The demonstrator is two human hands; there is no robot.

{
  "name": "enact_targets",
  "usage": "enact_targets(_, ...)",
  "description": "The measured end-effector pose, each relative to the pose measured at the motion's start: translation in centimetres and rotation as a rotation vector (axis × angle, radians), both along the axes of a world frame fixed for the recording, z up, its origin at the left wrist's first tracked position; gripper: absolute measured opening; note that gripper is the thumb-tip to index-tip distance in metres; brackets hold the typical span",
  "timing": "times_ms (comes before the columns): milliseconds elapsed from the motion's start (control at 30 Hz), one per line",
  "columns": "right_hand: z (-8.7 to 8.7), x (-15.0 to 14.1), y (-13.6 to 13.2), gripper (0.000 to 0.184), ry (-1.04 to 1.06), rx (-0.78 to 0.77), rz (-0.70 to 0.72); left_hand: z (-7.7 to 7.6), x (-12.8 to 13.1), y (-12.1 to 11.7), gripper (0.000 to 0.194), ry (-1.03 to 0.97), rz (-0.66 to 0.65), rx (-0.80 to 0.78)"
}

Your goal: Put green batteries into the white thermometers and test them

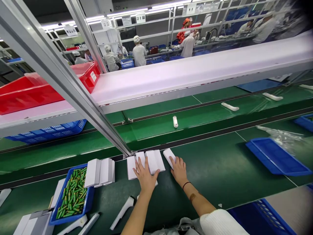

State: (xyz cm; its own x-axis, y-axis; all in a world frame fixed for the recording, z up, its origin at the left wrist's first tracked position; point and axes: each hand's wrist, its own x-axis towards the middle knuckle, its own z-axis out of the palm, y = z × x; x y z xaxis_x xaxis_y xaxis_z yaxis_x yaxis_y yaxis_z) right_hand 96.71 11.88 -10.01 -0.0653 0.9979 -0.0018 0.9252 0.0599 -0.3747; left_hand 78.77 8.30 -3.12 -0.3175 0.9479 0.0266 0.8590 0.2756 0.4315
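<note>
My left hand [145,178] lies with its fingers spread over a row of small white boxes [152,162] on the green bench. To the right, my right hand [179,170] has its fingers on a single white box [169,156], which lies tilted and slightly apart from the row. Below my left hand is a white plastic handle-shaped part [123,211] with a dark end. More white boxes [99,172] stand at the left, partly over the edge of a blue tray [91,199] full of green batteries [72,192].
A slanted metal post [97,117] rises behind the boxes. Beyond runs a green conveyor [151,125] with spaced white parts [175,121], under a white shelf [195,71] bearing a red bin [29,93]. An upturned-looking blue tray [276,156] lies right. Several people work in the background.
</note>
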Motion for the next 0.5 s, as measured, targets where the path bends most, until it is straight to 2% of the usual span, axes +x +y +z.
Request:
enact_targets(133,0.1,0.0,0.7,0.055,0.106,0.011,-0.006,-1.1,0.8,1.1,0.075,0.037,0.051,-0.054)
enact_targets(267,1.0,-1.7,0.9,0.057,0.262,0.052,-0.012,-1.7,-0.2,0.4,0.067,0.050,0.087,-0.076)
enact_targets(400,1.9,-5.1,0.0,0.067,0.392,0.019,0.114,-1.9,-1.2,-0.4,0.067,0.038,0.089,-0.071)
enact_targets(500,1.9,-5.9,-0.6,0.074,0.495,-0.049,0.192,-2.0,-1.8,-0.5,0.066,-0.006,0.074,-0.065)
